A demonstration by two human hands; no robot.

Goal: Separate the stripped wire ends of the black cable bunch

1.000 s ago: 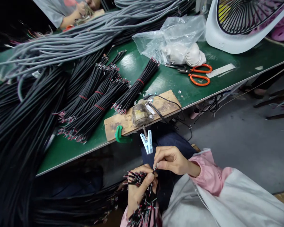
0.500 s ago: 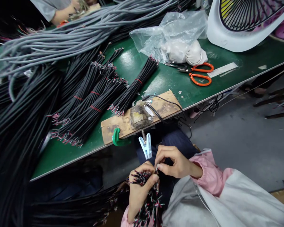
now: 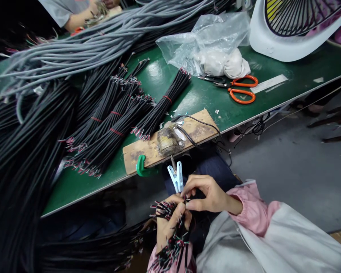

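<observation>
My left hand [image 3: 168,224] is closed around a bunch of black cables [image 3: 165,209] whose stripped ends show red, white and green wires. More cable ends hang over the wrist and pink sleeve below. My right hand [image 3: 206,193] meets the left thumb, its thumb and forefinger pinched on the end of one cable [image 3: 185,199]. Just above the hands a light blue clothespin [image 3: 176,176] hangs on a metal shaft. That shaft sticks out of a small taped motor [image 3: 168,141] on a wooden board [image 3: 136,151].
A green clamp [image 3: 142,167] grips the board at the table edge. Banded black cable bundles [image 3: 113,121] and long grey cables [image 3: 82,53] cover the table's left side. Orange-handled scissors [image 3: 242,89], a plastic bag [image 3: 204,34] and a white fan [image 3: 275,47] stand right. Another person's arm [image 3: 76,21] shows behind.
My right hand has shifted slightly left, closer to the left thumb. The bunch in my left hand has turned and its ends spread farther left. The view has moved slightly.
</observation>
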